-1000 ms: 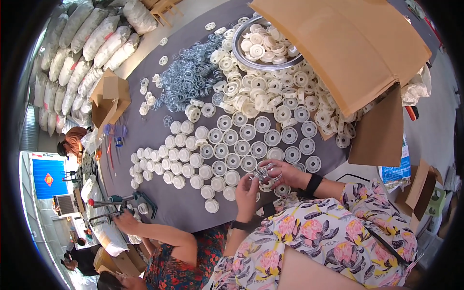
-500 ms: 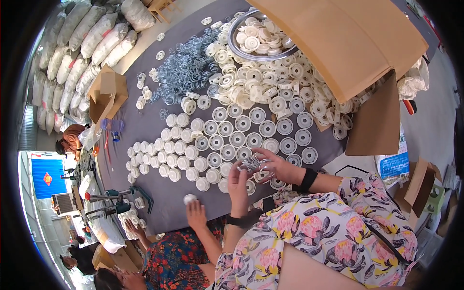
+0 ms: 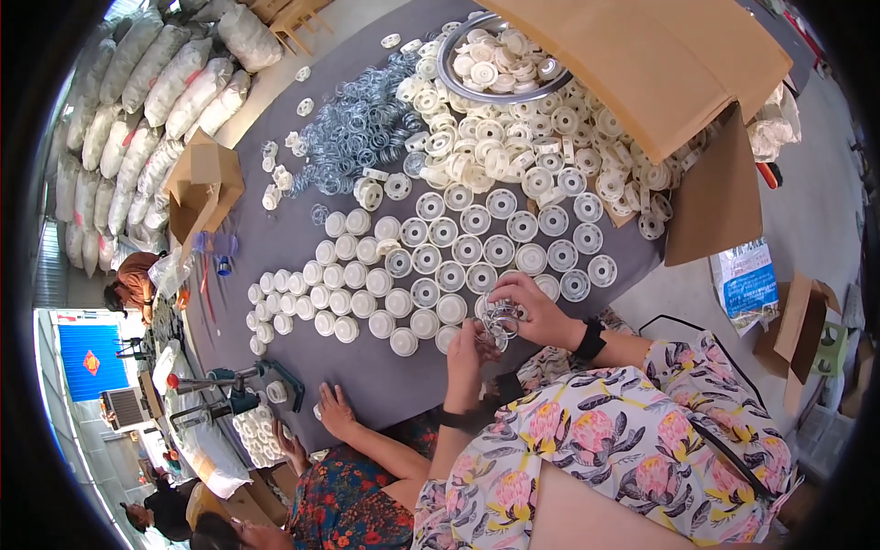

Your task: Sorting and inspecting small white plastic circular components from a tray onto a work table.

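Note:
My right hand grips a small bunch of metal coil springs over the near edge of the table. Facing it, my left hand pinches at the same bunch with its fingertips. The fingers partly hide the coils. Just beyond my hands stand rows of white round plastic parts. The nearer, open ring-shaped wheels show dark centres, and the capped round pieces stretch away to the left. A heap of loose coil springs lies farther back on the table.
Loose cream plastic parts pile up around a metal bowl of flat discs. A large cardboard box leans over the right side. At my left, a co-worker's hand rests near a green hand press.
My hands have shifted slightly right and nearer with the springs still between them. The co-worker's hand has drawn a white part left, toward the press. The whole view has shifted a little.

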Demonstrator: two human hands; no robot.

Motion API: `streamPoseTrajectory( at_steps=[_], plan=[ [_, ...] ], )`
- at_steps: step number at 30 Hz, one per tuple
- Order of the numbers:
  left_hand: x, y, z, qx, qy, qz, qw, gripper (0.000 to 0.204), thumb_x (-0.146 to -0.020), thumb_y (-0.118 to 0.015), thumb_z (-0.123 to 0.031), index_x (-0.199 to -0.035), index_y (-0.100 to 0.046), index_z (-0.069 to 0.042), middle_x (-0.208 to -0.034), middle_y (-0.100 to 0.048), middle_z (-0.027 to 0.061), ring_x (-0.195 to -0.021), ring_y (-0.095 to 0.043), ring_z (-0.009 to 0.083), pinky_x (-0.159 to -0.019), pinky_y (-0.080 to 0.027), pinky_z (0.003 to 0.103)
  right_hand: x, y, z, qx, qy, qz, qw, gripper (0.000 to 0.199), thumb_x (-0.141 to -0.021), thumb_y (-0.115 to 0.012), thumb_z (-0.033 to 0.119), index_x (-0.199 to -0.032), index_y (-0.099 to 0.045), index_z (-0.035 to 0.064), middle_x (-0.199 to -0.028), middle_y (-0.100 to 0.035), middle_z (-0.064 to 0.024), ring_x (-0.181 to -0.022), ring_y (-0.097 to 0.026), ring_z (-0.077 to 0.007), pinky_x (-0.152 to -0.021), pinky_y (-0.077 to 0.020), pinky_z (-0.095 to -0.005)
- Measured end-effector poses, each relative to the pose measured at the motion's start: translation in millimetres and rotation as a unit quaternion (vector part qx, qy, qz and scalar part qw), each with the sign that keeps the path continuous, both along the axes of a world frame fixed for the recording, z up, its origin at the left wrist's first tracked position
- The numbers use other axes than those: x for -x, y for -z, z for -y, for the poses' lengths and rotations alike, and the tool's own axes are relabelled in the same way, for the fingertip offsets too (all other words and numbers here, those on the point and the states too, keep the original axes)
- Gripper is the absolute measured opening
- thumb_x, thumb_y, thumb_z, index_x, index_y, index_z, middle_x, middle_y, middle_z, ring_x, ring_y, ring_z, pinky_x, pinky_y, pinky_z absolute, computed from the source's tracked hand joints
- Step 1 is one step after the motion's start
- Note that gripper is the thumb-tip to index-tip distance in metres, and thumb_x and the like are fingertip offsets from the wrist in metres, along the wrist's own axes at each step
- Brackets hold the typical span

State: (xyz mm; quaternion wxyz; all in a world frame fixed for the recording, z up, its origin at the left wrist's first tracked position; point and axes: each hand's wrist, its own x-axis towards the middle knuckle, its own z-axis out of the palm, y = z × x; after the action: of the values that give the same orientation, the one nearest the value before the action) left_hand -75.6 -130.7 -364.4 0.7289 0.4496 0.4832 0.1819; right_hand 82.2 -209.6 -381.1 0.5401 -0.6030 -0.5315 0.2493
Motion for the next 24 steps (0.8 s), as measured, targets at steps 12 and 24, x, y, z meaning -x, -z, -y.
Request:
streamPoseTrajectory(
  at_steps=[12, 24],
  plan=[
    [61, 33, -24, -0.061, 0.044, -0.029, 0.997, 0.030, -0.084, -0.063, -0.026, -0.102, -0.057, -0.003, -0.084, -0.058, 0.0051, -0.072, -0.057, 0.0125, -0.064, -0.047, 0.026, 42, 33, 26, 0.174, 0.072, -0.533, 0.825, 0.026, -0.085, -0.053, 0.013, -0.111, -0.052, 0.0117, -0.108, -0.056, -0.0048, -0.093, -0.058, -0.0161, -0.065, -0.0548, -0.0319],
    [4, 74, 2, -0.463, 0.279, -0.173, 0.824, 0.041, -0.071, -0.072, -0.019, -0.105, -0.055, -0.003, -0.096, -0.054, 0.0107, -0.086, -0.055, 0.0284, -0.072, -0.046, 0.037, 38, 72, 103, 0.187, 0.175, -0.650, 0.716, 0.026, -0.088, -0.050, 0.026, -0.112, -0.053, 0.0139, -0.097, -0.062, -0.0030, -0.080, -0.063, -0.0166, -0.061, -0.0510, -0.0329]
  ],
)
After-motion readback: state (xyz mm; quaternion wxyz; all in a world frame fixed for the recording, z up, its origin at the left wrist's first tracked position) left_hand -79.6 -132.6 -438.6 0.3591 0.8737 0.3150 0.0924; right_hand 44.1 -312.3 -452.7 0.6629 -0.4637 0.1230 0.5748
